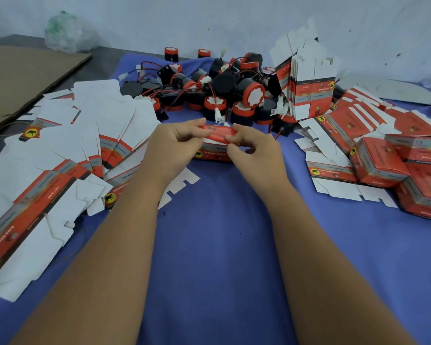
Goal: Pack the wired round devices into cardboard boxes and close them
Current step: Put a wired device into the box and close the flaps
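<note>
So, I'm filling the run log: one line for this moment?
phase: closing box | left hand: grips box | right hand: pinches its flap | devices: piled behind

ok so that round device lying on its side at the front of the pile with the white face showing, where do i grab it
Take the device by its black barrel, just behind the red rim, fingers coming down from above across the curved sides. It lies on its side with the white face turned toward you, so the barrel is the exposed part. Probably avoid pulling by the red and black wires, which tangle through the pile.
</note>
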Available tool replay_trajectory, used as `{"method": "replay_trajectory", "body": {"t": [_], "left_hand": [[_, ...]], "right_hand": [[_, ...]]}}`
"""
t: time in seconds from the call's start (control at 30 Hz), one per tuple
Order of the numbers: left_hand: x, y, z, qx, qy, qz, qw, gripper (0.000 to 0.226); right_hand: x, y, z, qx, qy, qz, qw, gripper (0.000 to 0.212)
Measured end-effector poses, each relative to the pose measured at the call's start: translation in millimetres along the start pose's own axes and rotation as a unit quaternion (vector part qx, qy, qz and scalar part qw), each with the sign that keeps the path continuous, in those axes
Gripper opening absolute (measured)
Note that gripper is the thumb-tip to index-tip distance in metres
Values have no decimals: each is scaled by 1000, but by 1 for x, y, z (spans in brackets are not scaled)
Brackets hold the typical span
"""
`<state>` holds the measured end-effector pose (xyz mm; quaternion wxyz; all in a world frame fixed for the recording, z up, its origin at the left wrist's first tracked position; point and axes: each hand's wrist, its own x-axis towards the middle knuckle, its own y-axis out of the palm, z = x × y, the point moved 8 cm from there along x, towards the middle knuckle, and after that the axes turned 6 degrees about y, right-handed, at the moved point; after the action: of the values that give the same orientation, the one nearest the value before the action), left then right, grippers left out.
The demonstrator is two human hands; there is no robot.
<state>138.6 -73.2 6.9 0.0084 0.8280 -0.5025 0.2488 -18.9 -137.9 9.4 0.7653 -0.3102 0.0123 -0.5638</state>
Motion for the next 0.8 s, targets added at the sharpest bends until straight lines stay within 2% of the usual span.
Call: {"method": "replay_trajectory", "body": {"t": [0.07, 0.13, 0.23, 0.3, 0.37, 0.47, 0.6, 0.73, 0.8], "left_hand": [[0, 1, -1, 34, 10, 4, 999, 25], [0, 1, -7, 113, 46, -3, 993, 27], [-1, 3, -22, 253, 128, -36, 958, 26], [-1, 5, -28, 294, 166, -46, 940, 26], [-1, 6, -31, 312, 187, -49, 930, 24], [-1, 7, -33, 320, 199, -50, 925, 20], [1, 7, -28, 311, 172, -46, 934, 13], [0, 9, -26, 281, 146, -38, 948, 12], [-3, 11, -27, 293, 150, -33, 944, 13]], "right_hand": [[0, 1, 1, 1, 7, -1, 1000, 19], [0, 1, 2, -16, 4, -11, 1000, 15], [-3, -3, 15, -104, -66, -58, 991, 4], [-5, -2, 26, -181, -115, -77, 974, 8], [-7, 3, 34, -229, -149, -71, 959, 14], [-9, 10, 38, -244, -165, -53, 954, 22], [-6, 11, 36, -213, -131, -56, 967, 10], [-3, 14, 31, -185, -90, -48, 977, 9], [-3, 18, 27, -171, -75, -24, 982, 14]]}}
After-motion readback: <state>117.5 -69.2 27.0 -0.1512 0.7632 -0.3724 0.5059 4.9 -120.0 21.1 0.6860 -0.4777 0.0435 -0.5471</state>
